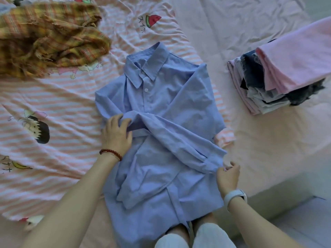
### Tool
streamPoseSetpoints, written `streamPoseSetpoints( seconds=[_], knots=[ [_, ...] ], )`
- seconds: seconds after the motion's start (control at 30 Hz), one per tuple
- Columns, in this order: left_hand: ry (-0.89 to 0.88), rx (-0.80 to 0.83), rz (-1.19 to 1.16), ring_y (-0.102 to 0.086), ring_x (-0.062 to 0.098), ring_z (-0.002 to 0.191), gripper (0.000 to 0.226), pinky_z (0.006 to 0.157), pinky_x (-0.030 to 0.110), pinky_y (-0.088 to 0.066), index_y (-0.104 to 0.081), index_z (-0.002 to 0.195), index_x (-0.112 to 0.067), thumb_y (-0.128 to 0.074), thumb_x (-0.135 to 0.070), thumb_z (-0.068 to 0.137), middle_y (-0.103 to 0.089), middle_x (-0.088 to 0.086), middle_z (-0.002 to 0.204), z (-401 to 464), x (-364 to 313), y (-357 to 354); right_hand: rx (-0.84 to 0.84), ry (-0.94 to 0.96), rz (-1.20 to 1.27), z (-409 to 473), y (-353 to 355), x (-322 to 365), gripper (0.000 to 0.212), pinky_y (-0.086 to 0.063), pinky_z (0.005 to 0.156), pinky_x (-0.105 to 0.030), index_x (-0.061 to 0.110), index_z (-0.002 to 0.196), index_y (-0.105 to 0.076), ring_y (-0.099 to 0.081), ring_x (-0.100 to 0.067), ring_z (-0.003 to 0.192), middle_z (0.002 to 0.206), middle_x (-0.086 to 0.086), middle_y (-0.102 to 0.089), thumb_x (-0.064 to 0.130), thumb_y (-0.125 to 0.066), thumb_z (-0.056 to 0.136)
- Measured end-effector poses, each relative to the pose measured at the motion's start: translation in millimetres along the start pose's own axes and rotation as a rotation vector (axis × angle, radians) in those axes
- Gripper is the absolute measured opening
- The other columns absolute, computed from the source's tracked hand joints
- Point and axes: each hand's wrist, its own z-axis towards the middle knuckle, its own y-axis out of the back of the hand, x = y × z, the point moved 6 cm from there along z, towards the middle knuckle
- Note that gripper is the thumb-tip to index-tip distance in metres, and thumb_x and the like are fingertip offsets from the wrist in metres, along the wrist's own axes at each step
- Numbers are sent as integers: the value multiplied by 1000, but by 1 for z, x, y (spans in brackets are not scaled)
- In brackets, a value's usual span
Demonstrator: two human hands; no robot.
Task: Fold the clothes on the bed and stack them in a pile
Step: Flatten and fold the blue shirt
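Blue shirt (161, 140): lies front-up in the middle of the bed (268, 140), collar toward the far edge, hem hanging over the near edge against my knees. Buttoned at the top. Both sleeves drawn across the front; one runs in a band from my left hand (116, 135) to my right hand (227, 176).

My left hand: on the shirt's left side at the waist, fingers curled round a bunched fold of the sleeve, thumb on top. Red bead bracelet (111, 153) at the wrist.

My right hand: at the shirt's right edge, near the bed's near edge, fingertips pinching the sleeve cuff. White watch (234, 196) at the wrist.

Pile of folded clothes (279, 76): toward the bed's right edge, well apart from the shirt; pink piece on top, dark and pale pieces beneath.

Plaid cloth (48, 38): yellow-brown, crumpled, at the far left corner.

Striped sheet (53, 113): pink and white with cartoon prints, spread over the left half of the bed, running under the shirt.
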Motion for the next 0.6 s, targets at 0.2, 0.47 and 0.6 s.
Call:
streamPoseSetpoints(
  seconds=[0.2,0.47,0.6],
  knots=[
    [-177,-265,156,-45,32,89,15,66,43,-46,-68,84,-4,-59,-7,74,-58,19,95,-26,8,1,10,528,-419,-7,-33,60,37,-30,96,-43,3,124,-52,-44,-34,119,124,-16,-53,7,-55,87],
    [-179,-96,92,-62,36,69,11,56,41,-49,-64,70,0,-70,6,62,-64,19,80,-6,15,-5,129,556,-709,22,-65,86,22,-38,88,-45,3,98,-58,-50,-36,106,106,-18,-59,20,-44,94],
    [-43,-343,58,-57,30,57,23,41,31,-41,-61,71,-3,-57,16,59,-62,14,76,-34,45,18,48,563,-499,18,-40,87,22,-32,62,-36,13,78,-44,-53,-38,82,91,-16,-58,24,-40,97]
  ],
)
